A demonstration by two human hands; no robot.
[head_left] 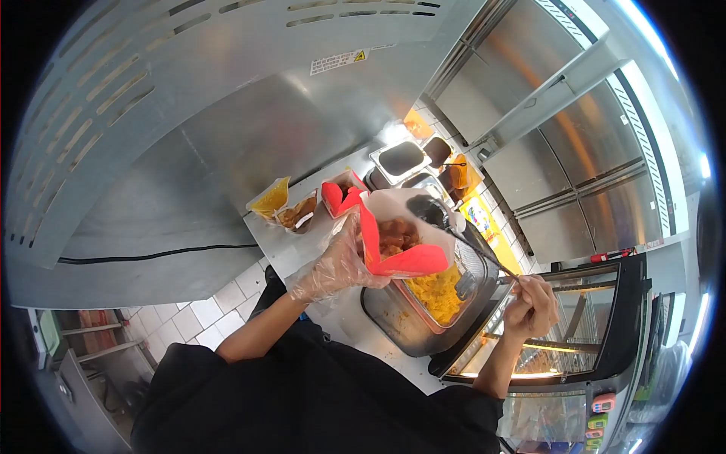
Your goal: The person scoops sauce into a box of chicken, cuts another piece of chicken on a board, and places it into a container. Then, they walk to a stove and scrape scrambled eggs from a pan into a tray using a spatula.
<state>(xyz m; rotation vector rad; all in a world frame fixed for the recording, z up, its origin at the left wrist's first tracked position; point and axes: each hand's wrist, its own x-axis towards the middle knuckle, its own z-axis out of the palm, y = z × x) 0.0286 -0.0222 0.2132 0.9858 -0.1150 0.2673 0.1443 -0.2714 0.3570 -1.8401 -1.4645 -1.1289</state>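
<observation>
My left hand (333,265), in a clear plastic glove, is closed around a red takeaway box (408,261) with its flaps up. Chunks of food in brown-red sauce (397,236) lie inside the box. My bare right hand (532,306) grips the thin end of a ladle (488,253). The ladle's dark bowl, smeared by motion, is at the box's far right edge. Below the box stands a metal pan (393,327) holding a tub of yellow food (437,296); a grey utensil head rests at its right side.
Past the box are a second red box (344,189), filled paper bags (296,212) and metal containers (401,160) on the counter. A glass display case (575,325) stands to the right. Steel refrigerators (575,144) line the back right. A black cable (159,255) runs at left.
</observation>
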